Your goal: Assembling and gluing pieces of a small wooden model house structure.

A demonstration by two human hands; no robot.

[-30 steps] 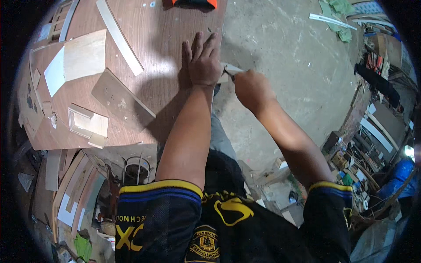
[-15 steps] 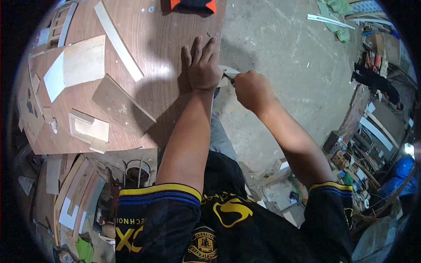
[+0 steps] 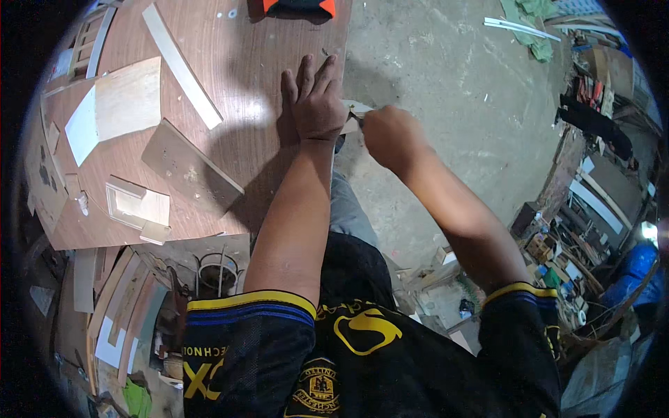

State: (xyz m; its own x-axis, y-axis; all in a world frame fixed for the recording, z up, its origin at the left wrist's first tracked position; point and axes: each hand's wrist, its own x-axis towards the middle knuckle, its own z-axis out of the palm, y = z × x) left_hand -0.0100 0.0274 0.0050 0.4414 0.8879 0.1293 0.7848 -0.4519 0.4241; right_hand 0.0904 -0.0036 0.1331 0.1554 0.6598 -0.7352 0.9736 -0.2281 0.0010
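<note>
the right hand (image 3: 390, 136) is closed in a tight grip around a small tool (image 3: 357, 120), its tip at the edge of the brown bench (image 3: 265, 42). the left hand (image 3: 315, 104) lies open, flat, pressing a thin pale strip (image 3: 352, 111) at that edge. the tip works just beside the left fingers (image 3: 306, 73); a slip could nick them or chip the strip.

The tabletop (image 3: 265, 42) is showing a reddish-brown wood grain, while the offcuts (image 3: 129, 97) lying on it are looking pale tan. An orange and black tool (image 3: 300, 5) is sitting at the far edge. The person's shirt (image 3: 362, 355) is showing black with yellow and blue sleeve bands above a grey concrete floor (image 3: 453, 83).
</note>
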